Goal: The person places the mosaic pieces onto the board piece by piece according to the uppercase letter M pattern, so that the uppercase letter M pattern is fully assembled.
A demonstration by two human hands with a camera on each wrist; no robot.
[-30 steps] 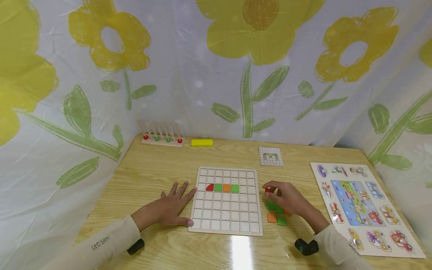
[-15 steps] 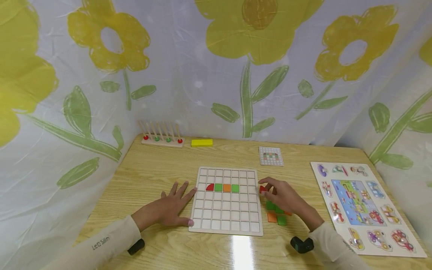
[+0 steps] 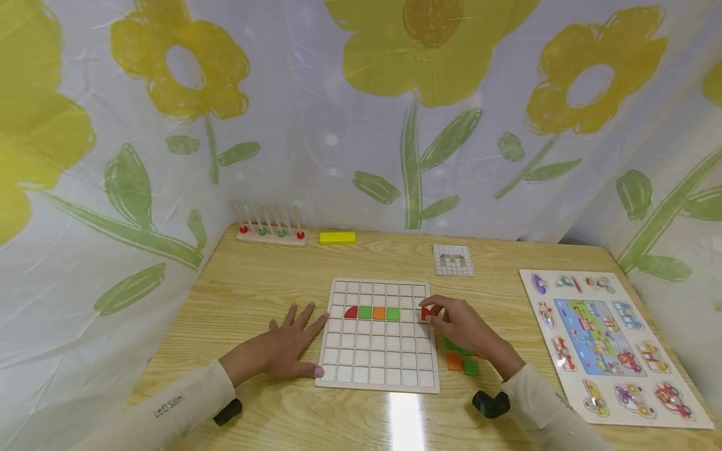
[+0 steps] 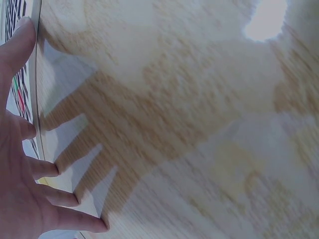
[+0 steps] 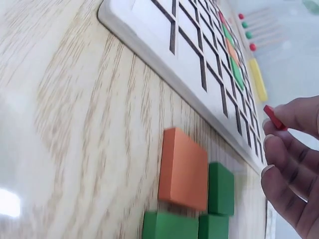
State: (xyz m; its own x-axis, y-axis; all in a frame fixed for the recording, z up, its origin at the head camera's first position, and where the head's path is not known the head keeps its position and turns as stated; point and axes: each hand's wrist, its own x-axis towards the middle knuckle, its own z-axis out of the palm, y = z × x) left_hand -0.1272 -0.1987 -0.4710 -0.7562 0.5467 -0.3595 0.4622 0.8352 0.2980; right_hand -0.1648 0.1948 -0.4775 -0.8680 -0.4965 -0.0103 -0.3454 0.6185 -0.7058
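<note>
A white grid board [image 3: 376, 360] lies on the table, with a row of tiles in its third row: a red quarter-round tile [image 3: 351, 312], a green tile [image 3: 365, 312], an orange tile [image 3: 379, 313] and another green tile [image 3: 393, 314]. My right hand [image 3: 465, 326] pinches a red tile [image 5: 275, 118] between thumb and fingertips, over the board's right edge. At the left edge my left hand [image 3: 284, 347] rests with spread fingers, its thumb touching the board's lower left. Loose orange [image 5: 184, 169] and green tiles [image 5: 221, 189] lie right of the board, partly hidden by my right hand.
A small pattern card [image 3: 454, 260] lies behind the board. A picture puzzle board [image 3: 603, 388] occupies the right side. At the back left are a peg stand with beads [image 3: 272, 235] and a yellow block [image 3: 337, 238]. A flowered curtain [image 3: 316, 125] hangs behind the table.
My right hand has moved left and slightly up, carrying the red tile from above the loose tiles to the board's right edge. The left hand has stayed in place.
</note>
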